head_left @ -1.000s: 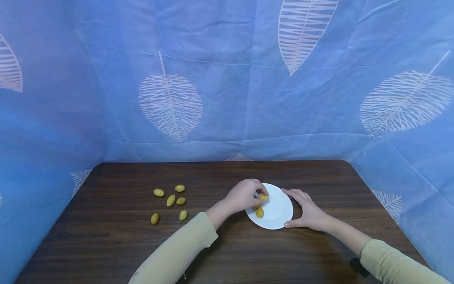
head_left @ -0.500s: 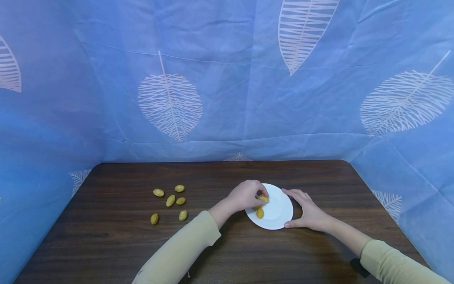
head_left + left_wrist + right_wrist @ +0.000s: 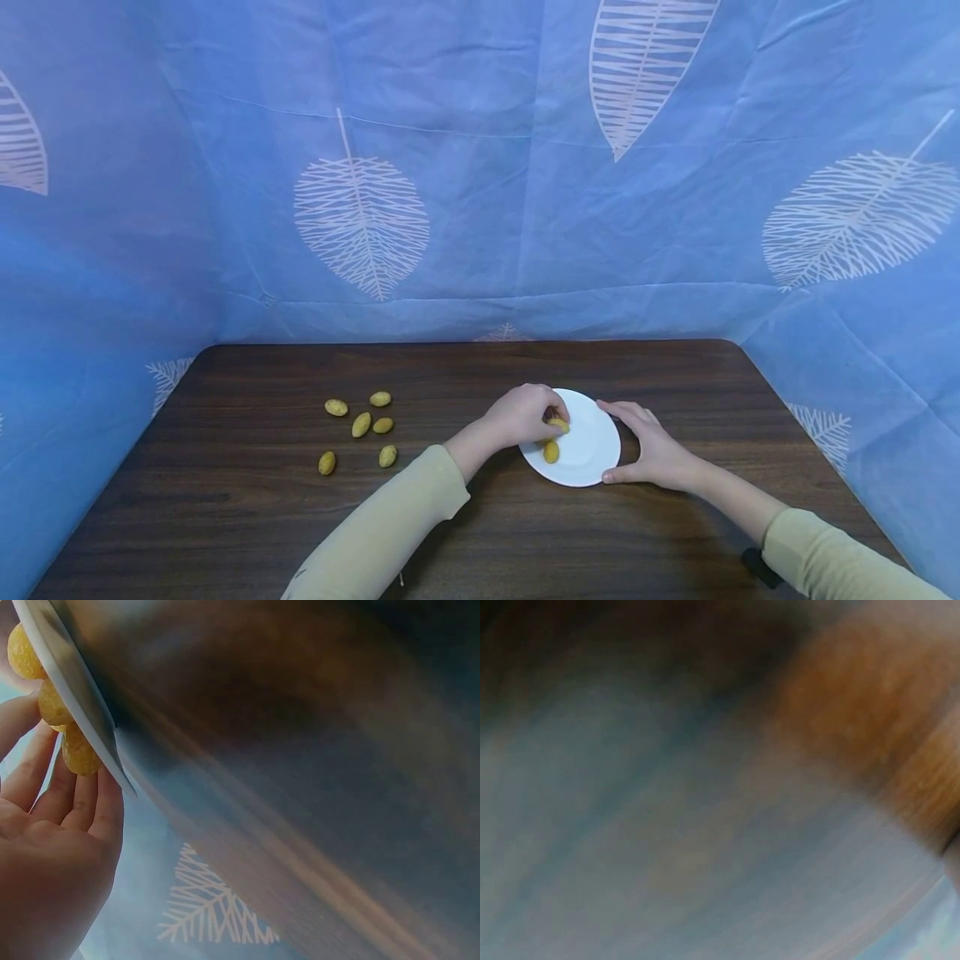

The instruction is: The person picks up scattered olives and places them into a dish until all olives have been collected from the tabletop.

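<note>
A white plate [image 3: 588, 446] lies on the dark wooden table, right of its middle. Several small yellow oval fruits sit at the plate's left side; one yellow fruit [image 3: 551, 452] shows just below my left hand [image 3: 522, 415]. The thumb and curled fingers of that hand pinch another fruit [image 3: 558, 425] over the plate. In the left wrist view, the hand [image 3: 60, 832] has its fingertips at a row of yellow fruits [image 3: 54, 703] against the plate [image 3: 79, 690]. My right hand [image 3: 651, 446] holds the plate's right rim, its thumb at the near edge and fingers at the far edge.
Several more yellow fruits [image 3: 362, 424] lie spread on the left of the table [image 3: 247, 517]. Blue cloth [image 3: 480, 208] with white leaf prints surrounds the table at the back and sides. The right wrist view is mostly blurred, with the table surface [image 3: 705, 825] filling it.
My left hand and the fruit at its fingertips have shifted slightly toward me on the plate. The right hand and the loose fruits on the table stay where they were.
</note>
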`<state>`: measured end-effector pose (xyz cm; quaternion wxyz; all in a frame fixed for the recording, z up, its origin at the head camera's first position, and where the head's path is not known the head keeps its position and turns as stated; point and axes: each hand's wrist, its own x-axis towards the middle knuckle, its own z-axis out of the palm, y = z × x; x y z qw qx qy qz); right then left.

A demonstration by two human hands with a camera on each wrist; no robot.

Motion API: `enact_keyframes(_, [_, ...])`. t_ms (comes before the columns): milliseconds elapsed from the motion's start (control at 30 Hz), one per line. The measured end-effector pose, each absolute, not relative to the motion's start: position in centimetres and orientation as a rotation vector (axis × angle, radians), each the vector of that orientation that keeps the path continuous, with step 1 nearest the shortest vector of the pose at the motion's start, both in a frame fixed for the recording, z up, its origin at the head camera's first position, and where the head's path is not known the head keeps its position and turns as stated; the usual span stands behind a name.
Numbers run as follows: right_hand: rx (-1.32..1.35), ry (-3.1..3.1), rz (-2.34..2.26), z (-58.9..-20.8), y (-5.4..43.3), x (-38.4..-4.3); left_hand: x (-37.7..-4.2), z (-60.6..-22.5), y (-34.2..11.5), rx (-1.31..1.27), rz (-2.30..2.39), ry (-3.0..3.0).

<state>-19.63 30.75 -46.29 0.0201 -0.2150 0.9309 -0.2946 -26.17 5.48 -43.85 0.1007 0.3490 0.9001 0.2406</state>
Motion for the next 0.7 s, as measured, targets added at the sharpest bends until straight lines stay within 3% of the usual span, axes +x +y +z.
enact_keyframes(700, [-0.73,2.89,-0.924,-46.5,31.0,-19.8,-25.6,-42.4,2.5,1.079,0.832,2.702])
